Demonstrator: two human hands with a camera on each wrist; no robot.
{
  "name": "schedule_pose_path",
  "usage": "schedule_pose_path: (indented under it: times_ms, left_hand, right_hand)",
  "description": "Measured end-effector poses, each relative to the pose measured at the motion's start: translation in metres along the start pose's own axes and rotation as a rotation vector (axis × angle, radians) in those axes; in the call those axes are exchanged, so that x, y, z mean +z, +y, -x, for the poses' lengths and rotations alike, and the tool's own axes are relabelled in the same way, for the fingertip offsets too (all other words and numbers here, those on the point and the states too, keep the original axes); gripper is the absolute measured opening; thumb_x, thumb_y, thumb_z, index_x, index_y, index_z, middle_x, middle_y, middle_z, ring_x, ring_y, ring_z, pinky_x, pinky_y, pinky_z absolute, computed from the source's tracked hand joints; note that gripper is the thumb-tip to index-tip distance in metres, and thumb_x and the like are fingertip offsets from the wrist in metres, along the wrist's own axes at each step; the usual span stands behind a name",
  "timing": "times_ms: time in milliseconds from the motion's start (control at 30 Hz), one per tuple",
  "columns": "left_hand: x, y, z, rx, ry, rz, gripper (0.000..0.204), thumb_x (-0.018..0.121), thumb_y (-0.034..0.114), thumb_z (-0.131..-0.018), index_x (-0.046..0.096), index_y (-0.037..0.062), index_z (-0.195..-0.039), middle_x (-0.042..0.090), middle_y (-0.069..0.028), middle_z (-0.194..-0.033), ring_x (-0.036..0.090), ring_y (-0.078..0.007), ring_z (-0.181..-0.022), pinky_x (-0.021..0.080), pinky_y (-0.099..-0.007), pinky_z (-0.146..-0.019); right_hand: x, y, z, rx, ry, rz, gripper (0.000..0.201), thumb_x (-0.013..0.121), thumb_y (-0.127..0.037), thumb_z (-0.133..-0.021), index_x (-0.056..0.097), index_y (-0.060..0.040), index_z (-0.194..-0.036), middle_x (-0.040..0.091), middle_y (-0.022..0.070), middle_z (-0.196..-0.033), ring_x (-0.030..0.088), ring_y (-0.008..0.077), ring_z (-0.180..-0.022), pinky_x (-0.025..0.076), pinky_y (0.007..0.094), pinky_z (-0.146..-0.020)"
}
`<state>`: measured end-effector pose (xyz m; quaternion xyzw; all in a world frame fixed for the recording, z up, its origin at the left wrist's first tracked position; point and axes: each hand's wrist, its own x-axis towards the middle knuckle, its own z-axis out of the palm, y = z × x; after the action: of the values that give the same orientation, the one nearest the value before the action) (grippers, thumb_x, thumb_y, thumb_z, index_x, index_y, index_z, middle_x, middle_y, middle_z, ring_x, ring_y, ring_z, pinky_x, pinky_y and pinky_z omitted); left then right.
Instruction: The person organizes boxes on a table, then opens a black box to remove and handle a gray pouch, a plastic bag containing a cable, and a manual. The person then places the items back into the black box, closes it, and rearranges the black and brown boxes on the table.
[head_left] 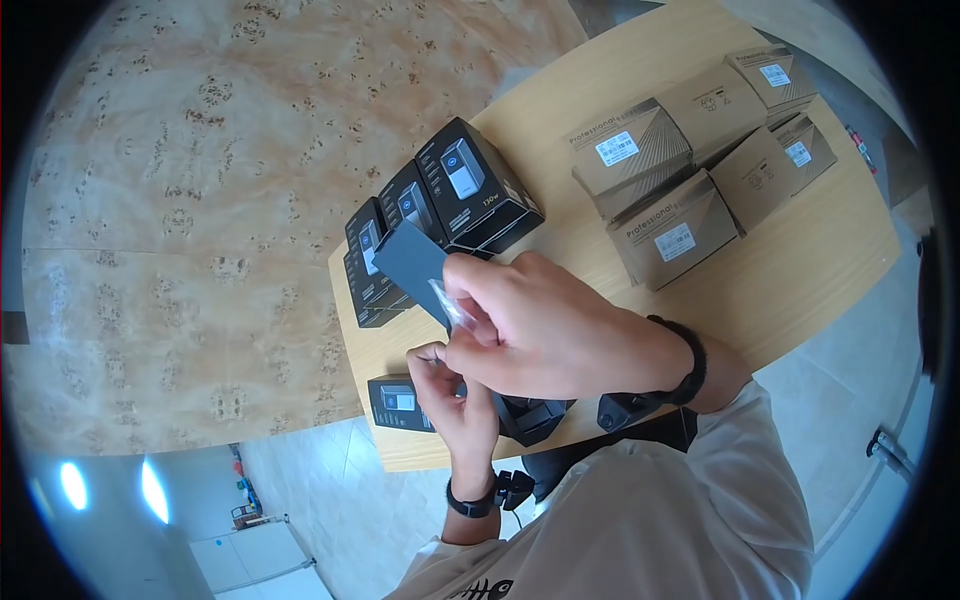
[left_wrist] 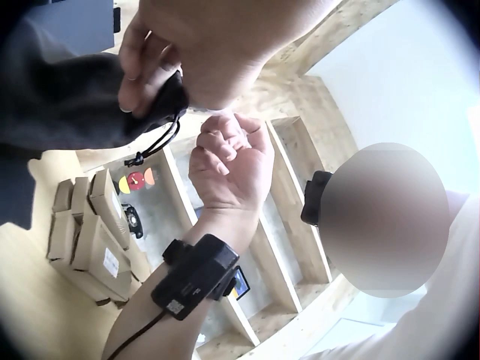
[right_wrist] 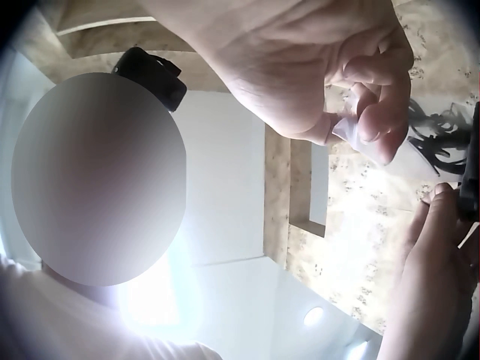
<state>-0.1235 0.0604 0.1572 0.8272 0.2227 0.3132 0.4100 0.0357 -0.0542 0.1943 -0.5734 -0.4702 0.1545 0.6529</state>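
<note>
My right hand (head_left: 560, 330) pinches a clear plastic bag (head_left: 450, 303) in the head view, beside a dark flat panel (head_left: 408, 258). Black cables (right_wrist: 442, 139) show at the bag in the right wrist view, below and right of the right hand (right_wrist: 330, 82). The left hand (head_left: 455, 410) is just below the right one. In the left wrist view, the left hand (left_wrist: 202, 52) has its fingers curled round the neck of a black drawstring pouch (left_wrist: 67, 101); the right hand (left_wrist: 232, 165) is seen beyond it, fingers bent.
Three black boxes (head_left: 485, 190) stand in a row on the wooden table (head_left: 540, 300), and a smaller-looking one (head_left: 395, 402) lies near the table's edge. Several brown cartons (head_left: 680, 235) are grouped to the right. A black device (head_left: 625, 410) sits by the near edge.
</note>
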Motion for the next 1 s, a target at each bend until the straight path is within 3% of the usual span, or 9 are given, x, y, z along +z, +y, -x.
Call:
schedule_pose_path:
  times_ms: [233, 300, 433, 500, 600, 633, 700, 733, 1000]
  left_hand:
    - [0.008, 0.009, 0.004, 0.086, -0.009, -0.176, 0.023, 0.068, 0.004, -0.098, 0.047, 0.0031, -0.109, 0.07, -0.0093, -0.081, 0.068, -0.011, -0.073, 0.054, -0.0271, -0.068]
    - [0.007, 0.005, 0.006, 0.02, -0.039, -0.17, 0.023, 0.067, 0.005, -0.098, 0.048, 0.0031, -0.109, 0.071, -0.01, -0.078, 0.067, -0.0112, -0.069, 0.054, -0.0283, -0.066]
    - [0.002, -0.001, 0.007, -0.063, -0.001, -0.074, 0.021, 0.066, 0.004, -0.099, 0.048, 0.0023, -0.109, 0.069, -0.0095, -0.079, 0.068, -0.0115, -0.07, 0.054, -0.0277, -0.066]
    - [0.0, 0.002, 0.006, -0.019, 0.002, -0.09, 0.021, 0.066, 0.003, -0.099, 0.048, 0.0019, -0.109, 0.069, -0.0095, -0.079, 0.068, -0.0116, -0.07, 0.054, -0.0275, -0.067]
    - [-0.006, 0.002, 0.006, 0.004, 0.008, -0.075, 0.021, 0.065, 0.001, -0.099, 0.046, 0.0034, -0.108, 0.067, -0.0078, -0.084, 0.067, -0.0106, -0.075, 0.051, -0.0252, -0.068]
    - [-0.007, 0.002, 0.007, -0.018, 0.015, -0.046, 0.021, 0.064, 0.0, -0.099, 0.045, 0.0051, -0.108, 0.065, -0.006, -0.089, 0.065, -0.0094, -0.079, 0.047, -0.023, -0.069]
    - [-0.008, 0.006, 0.007, -0.021, 0.032, -0.065, 0.021, 0.064, 0.0, -0.1, 0.045, 0.0049, -0.107, 0.065, -0.0057, -0.087, 0.064, -0.0087, -0.078, 0.047, -0.0239, -0.068]
    - [-0.009, 0.008, 0.007, -0.024, 0.051, -0.086, 0.02, 0.064, 0.0, -0.1, 0.045, 0.0047, -0.106, 0.065, -0.0054, -0.085, 0.063, -0.0081, -0.076, 0.047, -0.0248, -0.068]
    - [-0.006, 0.011, 0.009, 0.065, 0.01, -0.211, 0.017, 0.064, 0.001, -0.1, 0.048, 0.0032, -0.104, 0.064, -0.0053, -0.08, 0.062, -0.009, -0.073, 0.049, -0.0257, -0.07]
  right_hand:
    - [-0.005, 0.002, -0.003, 0.11, -0.192, 0.168, 0.022, 0.072, -0.018, -0.092, 0.058, -0.001, -0.09, 0.067, 0.0148, -0.069, 0.07, 0.0346, -0.062, 0.05, 0.0432, -0.055]
    - [-0.005, -0.002, -0.004, 0.175, -0.178, 0.434, 0.019, 0.069, -0.017, -0.094, 0.059, -0.0008, -0.089, 0.068, 0.0153, -0.07, 0.071, 0.0361, -0.064, 0.052, 0.0431, -0.056]
    - [-0.008, 0.003, -0.003, 0.127, -0.15, 0.406, 0.016, 0.064, -0.014, -0.094, 0.058, -0.0005, -0.089, 0.067, 0.0156, -0.07, 0.069, 0.0377, -0.064, 0.051, 0.0441, -0.058]
    - [-0.01, 0.0, -0.006, 0.007, -0.154, 0.085, 0.014, 0.061, -0.012, -0.094, 0.058, 0.0012, -0.09, 0.065, 0.0173, -0.07, 0.066, 0.0367, -0.061, 0.048, 0.0439, -0.058]
    - [-0.01, -0.002, -0.006, 0.032, -0.186, -0.119, 0.014, 0.059, -0.009, -0.093, 0.057, 0.0037, -0.09, 0.063, 0.0194, -0.07, 0.061, 0.035, -0.059, 0.045, 0.0425, -0.058]
    - [-0.012, -0.003, -0.008, 0.034, -0.186, -0.117, 0.014, 0.059, -0.009, -0.093, 0.057, 0.0037, -0.09, 0.063, 0.0194, -0.07, 0.061, 0.035, -0.059, 0.045, 0.0425, -0.058]
    - [-0.017, -0.005, -0.012, 0.173, -0.175, -0.074, 0.027, 0.06, -0.016, -0.094, 0.058, 0.0061, -0.079, 0.067, 0.0254, -0.073, 0.069, 0.0448, -0.072, 0.052, 0.0499, -0.065]
    - [-0.014, 0.002, -0.012, 0.11, -0.12, 0.025, 0.029, 0.061, -0.018, -0.094, 0.06, 0.0057, -0.077, 0.068, 0.0259, -0.074, 0.069, 0.0457, -0.073, 0.053, 0.0503, -0.065]
    - [-0.006, 0.011, -0.012, 0.216, -0.306, 0.332, 0.021, 0.06, -0.016, -0.093, 0.064, 0.0034, -0.087, 0.066, 0.025, -0.073, 0.068, 0.0437, -0.07, 0.052, 0.0499, -0.065]
